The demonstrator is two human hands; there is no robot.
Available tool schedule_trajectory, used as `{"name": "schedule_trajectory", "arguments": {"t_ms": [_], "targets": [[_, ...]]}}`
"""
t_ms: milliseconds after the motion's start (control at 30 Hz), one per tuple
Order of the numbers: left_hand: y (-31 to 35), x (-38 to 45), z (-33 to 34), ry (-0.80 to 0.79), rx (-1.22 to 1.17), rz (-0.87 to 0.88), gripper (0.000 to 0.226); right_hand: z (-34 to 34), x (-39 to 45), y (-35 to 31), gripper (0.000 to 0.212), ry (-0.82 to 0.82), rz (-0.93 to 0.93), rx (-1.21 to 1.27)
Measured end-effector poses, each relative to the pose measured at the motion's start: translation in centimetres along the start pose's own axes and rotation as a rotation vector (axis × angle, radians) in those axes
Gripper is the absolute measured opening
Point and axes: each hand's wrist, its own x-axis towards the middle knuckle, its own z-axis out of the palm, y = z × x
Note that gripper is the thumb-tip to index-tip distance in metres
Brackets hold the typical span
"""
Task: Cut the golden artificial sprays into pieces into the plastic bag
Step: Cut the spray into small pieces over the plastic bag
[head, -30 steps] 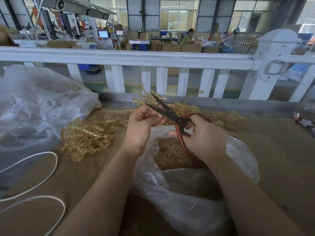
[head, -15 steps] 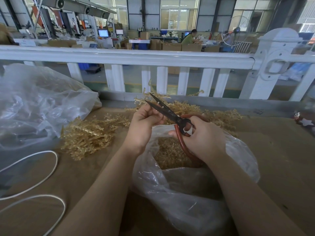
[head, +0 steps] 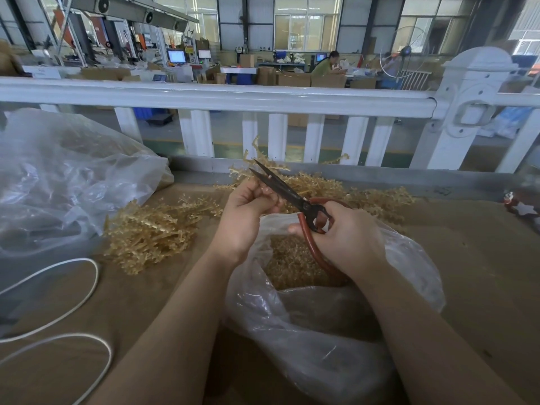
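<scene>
My right hand grips the red handles of black-bladed scissors, whose blades stand slightly apart and point up-left. My left hand pinches a thin golden spray piece right beside the blades, above the open mouth of a clear plastic bag. Cut golden bits lie inside the bag. A pile of golden sprays lies left of my left hand, and more sprays lie behind the scissors.
A big crumpled clear bag fills the left side of the brown paper-covered table. White cord loops at the near left. A white fence rail runs along the table's far edge. A small red ornament sits at far right.
The scissor blades have come closer together around the piece held by my left hand. Both hands stay in nearly the same place above the bag.
</scene>
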Motion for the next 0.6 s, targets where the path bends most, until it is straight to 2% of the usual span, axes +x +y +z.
{"name": "schedule_trajectory", "arguments": {"t_ms": [233,600], "targets": [[0.35,-0.32,0.44,0.0,0.117,0.003,0.025,-0.19,0.07,0.03,0.088,0.005,0.005,-0.063],[0.26,-0.3,0.43,-0.025,0.111,0.022,0.024,-0.3,-0.03,-0.15,0.089,0.024,-0.008,0.0]]}}
